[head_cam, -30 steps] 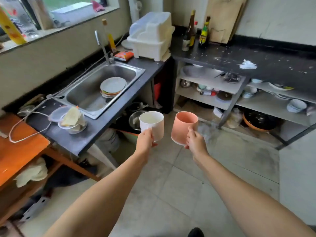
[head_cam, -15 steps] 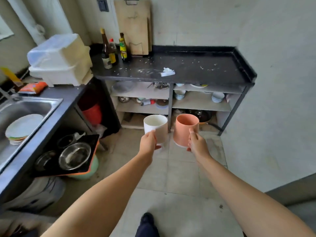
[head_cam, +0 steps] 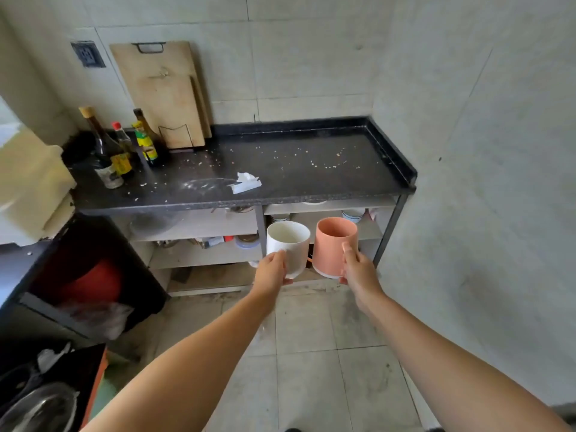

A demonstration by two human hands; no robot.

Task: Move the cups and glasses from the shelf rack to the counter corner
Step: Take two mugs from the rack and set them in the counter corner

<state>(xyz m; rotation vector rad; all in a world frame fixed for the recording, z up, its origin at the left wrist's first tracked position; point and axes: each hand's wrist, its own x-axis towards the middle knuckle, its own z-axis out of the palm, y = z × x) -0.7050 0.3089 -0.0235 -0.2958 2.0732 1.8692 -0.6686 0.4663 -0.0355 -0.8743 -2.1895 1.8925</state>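
In front of the dark worktop (head_cam: 311, 169), at about the height of its lower shelves, the left hand (head_cam: 271, 271) grips a white mug (head_cam: 288, 247) by its near side, thumb up toward the rim and fingers curled underneath. The right hand (head_cam: 355, 269) grips a salmon-pink mug (head_cam: 333, 244) the same way, thumb laid on the wall below the rim. Both mugs are upright, just beside each other, carried in the air and well short of the worktop's far right corner (head_cam: 374, 135).

Assessment: both appear glazed ceramic, so rigid, moderately heavy for one hand, smooth-walled and liable to chip on contact with each other or the stone edge. No handle can be seen; a wrap around the body low down appears secure.

On the worktop lie scattered crumbs, a crumpled tissue (head_cam: 246, 183), sauce bottles (head_cam: 121, 151) and a cutting board (head_cam: 165, 92) leaning against the wall.
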